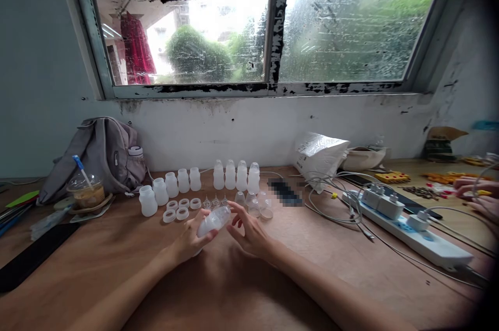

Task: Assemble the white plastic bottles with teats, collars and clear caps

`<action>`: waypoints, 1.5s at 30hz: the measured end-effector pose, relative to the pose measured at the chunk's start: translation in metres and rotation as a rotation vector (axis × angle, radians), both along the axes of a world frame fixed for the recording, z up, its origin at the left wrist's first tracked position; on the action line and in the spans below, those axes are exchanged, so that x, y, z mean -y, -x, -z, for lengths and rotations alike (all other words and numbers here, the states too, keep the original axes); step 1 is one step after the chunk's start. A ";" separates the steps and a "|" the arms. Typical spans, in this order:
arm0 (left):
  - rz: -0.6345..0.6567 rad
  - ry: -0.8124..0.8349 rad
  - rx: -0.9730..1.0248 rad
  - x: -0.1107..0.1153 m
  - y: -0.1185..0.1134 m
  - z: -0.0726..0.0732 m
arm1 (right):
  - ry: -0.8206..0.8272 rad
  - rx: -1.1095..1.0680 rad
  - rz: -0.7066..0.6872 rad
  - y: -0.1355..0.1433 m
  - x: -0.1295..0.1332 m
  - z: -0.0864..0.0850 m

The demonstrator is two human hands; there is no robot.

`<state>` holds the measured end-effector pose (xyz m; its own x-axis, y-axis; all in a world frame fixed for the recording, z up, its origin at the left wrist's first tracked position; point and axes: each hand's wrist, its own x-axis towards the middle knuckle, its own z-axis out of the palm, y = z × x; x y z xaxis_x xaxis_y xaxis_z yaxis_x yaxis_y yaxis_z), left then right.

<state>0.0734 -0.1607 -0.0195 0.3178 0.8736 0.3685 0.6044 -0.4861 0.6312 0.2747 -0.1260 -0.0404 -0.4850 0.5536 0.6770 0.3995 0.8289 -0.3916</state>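
Observation:
My left hand [194,237] is wrapped round a baby bottle [210,223], tilted with its clear domed end up to the right. My right hand [249,229] is beside that end with its fingers apart; the index finger is close to the dome, and I cannot tell whether it touches. Just beyond my hands lie several white collar rings [182,212], clear teats [215,200] and clear domed caps [266,213]. Open-necked bottle bodies [148,202] stand in a slanting row at the left. Capped baby bottles [230,175] stand upright in a row behind the teats.
A grey backpack [97,154] and an iced drink cup [88,193] are at left, near a black slab [37,255]. At right are a silvery bag [319,154], looped white cables [323,206] and a power strip [413,235]. Another person's hand [475,190] is at far right.

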 end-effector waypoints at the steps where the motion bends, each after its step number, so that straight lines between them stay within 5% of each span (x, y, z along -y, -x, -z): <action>1: 0.015 -0.016 -0.027 0.002 -0.001 0.000 | -0.007 0.004 -0.031 0.003 0.005 -0.001; 6: 0.037 -0.062 -0.085 0.006 -0.003 -0.001 | -0.014 -0.057 -0.035 0.003 0.008 -0.007; 12: -0.029 -0.032 -0.017 0.002 -0.003 0.001 | -0.038 -0.167 0.216 -0.010 -0.017 -0.009; 18: -0.020 -0.028 -0.015 -0.002 0.000 0.004 | -0.029 -0.135 0.324 -0.013 -0.028 -0.010; 34: -0.021 0.005 -0.065 0.001 -0.001 0.001 | -0.118 0.445 0.467 -0.040 -0.054 -0.004; 45: -0.021 0.012 -0.067 0.001 -0.002 0.001 | -0.207 0.528 0.499 -0.035 -0.052 0.005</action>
